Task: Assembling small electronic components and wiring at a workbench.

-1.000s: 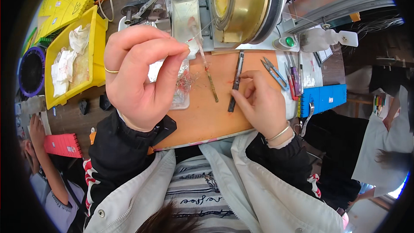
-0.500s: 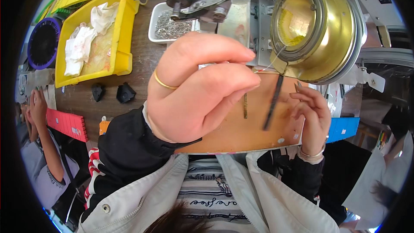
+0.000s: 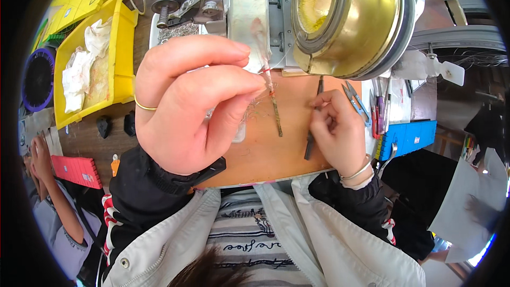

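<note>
My left hand (image 3: pixel 194 101), with a gold ring, is raised over the mat, thumb and fingers pinched together. From its fingertips a fine thread (image 3: pixel 280 60), red near the fingers, runs toward a shiny brass-coloured drum (image 3: pixel 366 21). What else the pinch holds is hidden. Lower on the right, my right hand (image 3: pixel 340 133) is closed around a slim black stick (image 3: pixel 309 146), whose ends show above and below the fingers. Between the hands a thin mottled stick (image 3: pixel 277 117) lies on the orange-brown mat (image 3: pixel 287 157).
Blue-handled thread snips (image 3: pixel 357 103) and several pens (image 3: pixel 380 111) lie right of the mat, near a blue plastic block (image 3: pixel 409 139). A metal clamp (image 3: pixel 196 8) stands over a white tray of small metal pieces (image 3: pixel 178 31). Far left are a yellow bin (image 3: pixel 123 48) and another person's arm (image 3: pixel 61 196).
My right hand has moved from beside the black stick to a grip on it. The view has shifted, so the drum and bin sit further left and higher. My left hand stays pinched.
</note>
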`<state>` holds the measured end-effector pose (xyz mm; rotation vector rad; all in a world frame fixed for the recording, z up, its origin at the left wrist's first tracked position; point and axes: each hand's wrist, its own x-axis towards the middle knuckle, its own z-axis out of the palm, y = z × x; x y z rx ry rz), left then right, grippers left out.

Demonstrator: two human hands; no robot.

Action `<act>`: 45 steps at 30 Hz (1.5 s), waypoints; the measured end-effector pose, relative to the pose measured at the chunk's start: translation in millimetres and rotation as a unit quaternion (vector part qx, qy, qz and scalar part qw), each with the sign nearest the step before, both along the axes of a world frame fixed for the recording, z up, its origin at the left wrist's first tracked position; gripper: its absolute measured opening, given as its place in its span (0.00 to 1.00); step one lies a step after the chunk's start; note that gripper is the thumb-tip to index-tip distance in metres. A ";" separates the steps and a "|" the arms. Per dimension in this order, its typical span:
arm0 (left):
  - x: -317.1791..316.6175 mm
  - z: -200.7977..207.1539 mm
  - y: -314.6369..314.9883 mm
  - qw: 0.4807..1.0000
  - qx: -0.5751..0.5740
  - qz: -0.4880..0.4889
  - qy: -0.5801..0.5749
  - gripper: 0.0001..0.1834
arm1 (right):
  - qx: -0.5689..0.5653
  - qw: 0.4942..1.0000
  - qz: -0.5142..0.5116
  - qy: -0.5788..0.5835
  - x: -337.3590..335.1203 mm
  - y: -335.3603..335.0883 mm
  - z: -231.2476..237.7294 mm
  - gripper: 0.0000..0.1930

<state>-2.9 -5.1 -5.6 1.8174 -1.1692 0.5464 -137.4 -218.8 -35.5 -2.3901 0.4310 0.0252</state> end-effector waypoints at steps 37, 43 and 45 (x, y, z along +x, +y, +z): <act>0.4 -5.2 -4.5 0.985 -0.093 -0.116 0.086 0.13 | 0.243 0.932 0.168 -0.210 8.6 24.7 70.1 0.11; 0.4 -6.6 -5.8 0.985 -0.093 -0.116 0.083 0.11 | 0.275 0.925 0.140 -0.223 9.6 31.5 65.1 0.10; 0.4 -6.4 -4.2 0.987 -0.089 -0.114 0.076 0.11 | 0.286 0.922 0.127 -0.229 10.3 33.7 62.4 0.08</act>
